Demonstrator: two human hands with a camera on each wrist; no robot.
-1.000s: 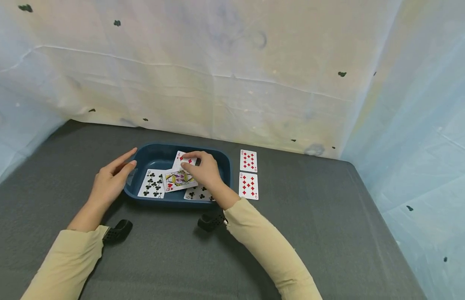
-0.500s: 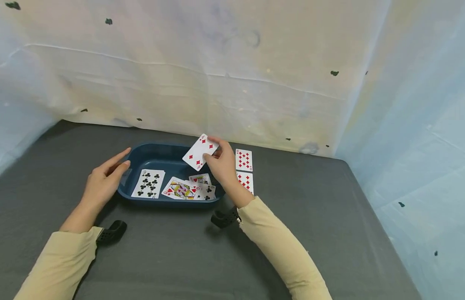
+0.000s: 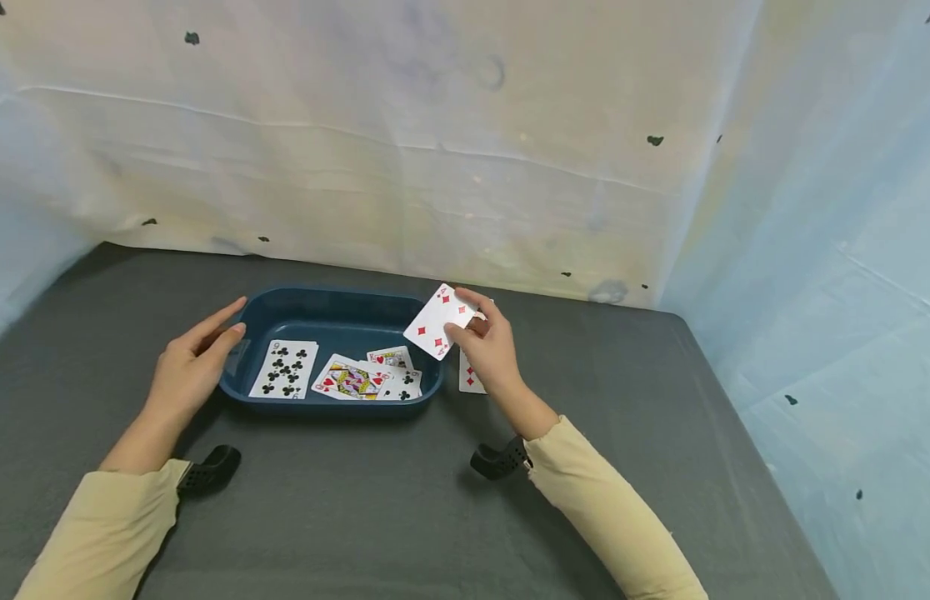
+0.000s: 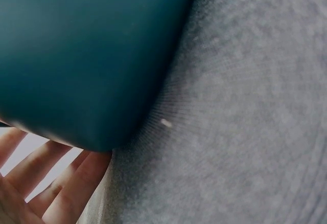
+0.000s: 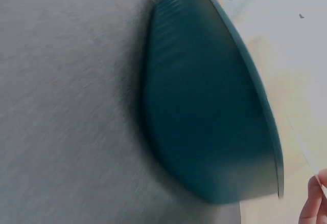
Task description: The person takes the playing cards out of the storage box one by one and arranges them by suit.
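Note:
My right hand [image 3: 497, 354] pinches a four of diamonds playing card [image 3: 435, 325] between thumb and fingers, tilted, over the right end of a dark blue tray [image 3: 315, 310]. In the right wrist view the card [image 5: 308, 157] shows edge-on above the fingers [image 5: 312, 203]. My left hand [image 3: 186, 375] touches the tray's left end with fingers extended; its fingers [image 4: 76, 188] meet the wall in the left wrist view. Inside the tray lie a nine of clubs [image 3: 283, 369] on the left, then a queen of hearts [image 3: 351, 379] overlapping a clubs card [image 3: 402, 383] and a red face card [image 3: 390, 357].
Diamond cards lie on the grey table [image 3: 345, 500] right of the tray; one [image 3: 470, 377] shows partly, the rest hidden by my right hand and the held card. A pale cloth [image 3: 345, 167] hangs behind the table, and a bluish one [image 3: 810, 275] at the right.
My right hand has taken the four of diamonds from the tray, lifted it and carried it right. The queen of hearts shifted within the tray. The left hand stays at the tray's left end.

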